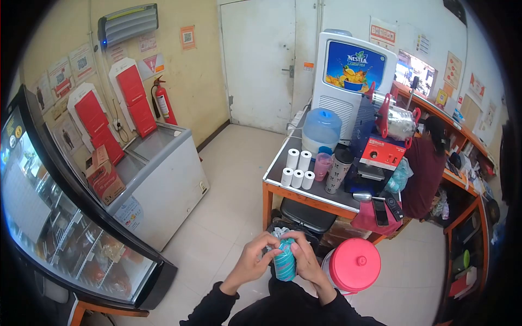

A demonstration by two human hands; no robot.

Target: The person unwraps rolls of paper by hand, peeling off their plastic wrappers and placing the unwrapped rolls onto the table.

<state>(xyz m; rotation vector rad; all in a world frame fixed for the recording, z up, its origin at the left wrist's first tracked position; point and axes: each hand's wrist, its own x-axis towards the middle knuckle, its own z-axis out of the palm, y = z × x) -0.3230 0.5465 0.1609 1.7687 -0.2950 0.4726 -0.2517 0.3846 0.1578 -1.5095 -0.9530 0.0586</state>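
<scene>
In front of my body is a teal wrapped roll [285,264], a shiny cylinder with a reddish pattern, held roughly upright. My left hand [254,259] pinches at its upper left with thumb and fingers closed. From the other side, my right hand [305,256] curls its fingers over the top and along the right side. What lies inside the wrapper is hidden. Several white paper rolls [298,178] stand on end on the table [277,168] ahead.
A white bucket with a red lid [356,263] stands right of my hands, a black stool [309,216] just ahead. The table also bears a tumbler [339,171], a red sealing machine [381,154] and a phone [379,211]. A person [427,168] sits beyond; a chest freezer [168,201] is left.
</scene>
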